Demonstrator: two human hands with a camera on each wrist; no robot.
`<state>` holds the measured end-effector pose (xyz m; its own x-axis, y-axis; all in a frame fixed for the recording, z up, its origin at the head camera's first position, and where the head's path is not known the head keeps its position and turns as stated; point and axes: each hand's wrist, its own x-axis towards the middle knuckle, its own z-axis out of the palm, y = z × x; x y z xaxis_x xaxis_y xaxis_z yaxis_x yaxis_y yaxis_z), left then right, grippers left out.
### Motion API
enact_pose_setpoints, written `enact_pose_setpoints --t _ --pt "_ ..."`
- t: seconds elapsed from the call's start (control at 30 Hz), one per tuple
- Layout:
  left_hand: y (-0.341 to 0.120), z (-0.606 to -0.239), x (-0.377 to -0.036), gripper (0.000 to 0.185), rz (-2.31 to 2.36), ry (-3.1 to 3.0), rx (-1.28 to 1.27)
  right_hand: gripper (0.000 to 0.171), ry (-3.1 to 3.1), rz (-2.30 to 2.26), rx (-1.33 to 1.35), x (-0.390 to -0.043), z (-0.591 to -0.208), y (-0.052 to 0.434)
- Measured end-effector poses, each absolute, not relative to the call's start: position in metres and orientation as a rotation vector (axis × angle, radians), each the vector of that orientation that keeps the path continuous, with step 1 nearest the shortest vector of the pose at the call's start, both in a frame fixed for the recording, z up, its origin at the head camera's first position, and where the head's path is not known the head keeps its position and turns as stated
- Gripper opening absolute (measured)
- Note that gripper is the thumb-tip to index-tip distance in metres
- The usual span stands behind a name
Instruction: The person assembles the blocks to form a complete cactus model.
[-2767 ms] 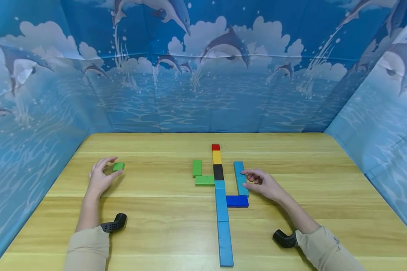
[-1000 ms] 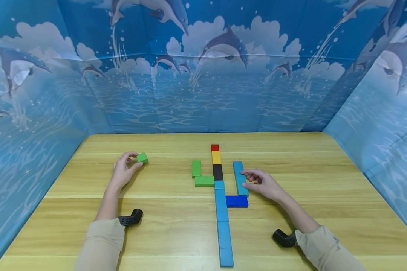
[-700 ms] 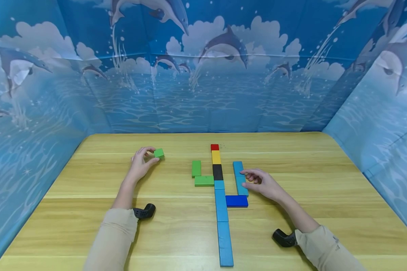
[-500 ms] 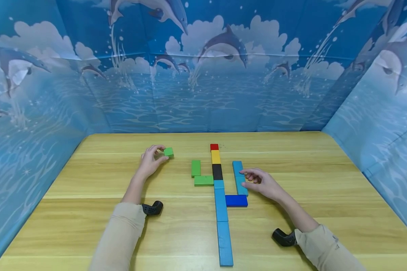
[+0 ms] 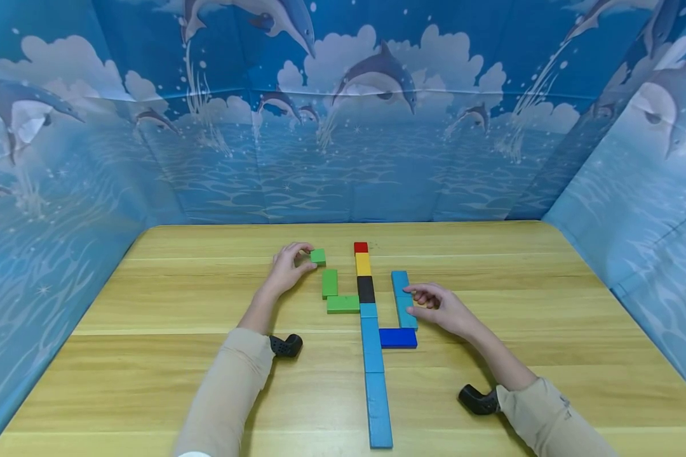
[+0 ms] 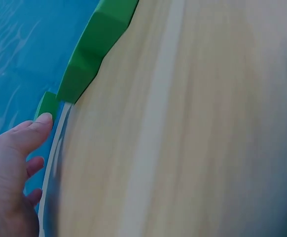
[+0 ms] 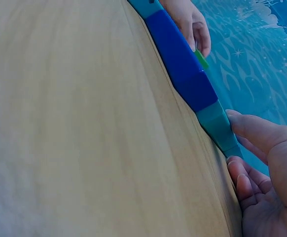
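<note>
My left hand [image 5: 307, 258] pinches a small green block [image 5: 318, 256] between thumb and fingers, just above the wooden table [image 5: 148, 355]. The block hangs close behind the far end of an upright green block [image 5: 329, 283], which forms an L with a flat green block [image 5: 343, 304]. The left wrist view shows my thumb [image 6: 32, 131] on the small green block [image 6: 47, 103]. My right hand [image 5: 422, 302] rests with loose fingers against a teal block [image 5: 401, 297], seen again in the right wrist view as the teal block [image 7: 220, 129] beside a dark blue block [image 7: 180, 64].
A line of red [image 5: 361, 247], yellow [image 5: 364, 264], black [image 5: 366, 289] and light blue blocks [image 5: 374, 374] runs down the table's middle. A dark blue block [image 5: 397, 337] lies crosswise to its right. Blue dolphin-print walls [image 5: 343, 146] close three sides.
My left hand has carried the small green block from the table's left side rightward to the green L. The right hand has stayed on the teal block.
</note>
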<state>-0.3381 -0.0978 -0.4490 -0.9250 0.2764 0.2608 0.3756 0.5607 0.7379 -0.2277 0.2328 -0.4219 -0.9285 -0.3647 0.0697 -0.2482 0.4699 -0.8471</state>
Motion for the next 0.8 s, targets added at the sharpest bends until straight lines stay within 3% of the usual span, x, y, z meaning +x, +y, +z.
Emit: enact_pose_setpoints --t 0.8 --pt "-0.084 -0.457 -0.346 0.033 -1.234 -2.73 -0.628 0.039 2.587 -1.459 -0.555 -0.228 -0.424 0.234"
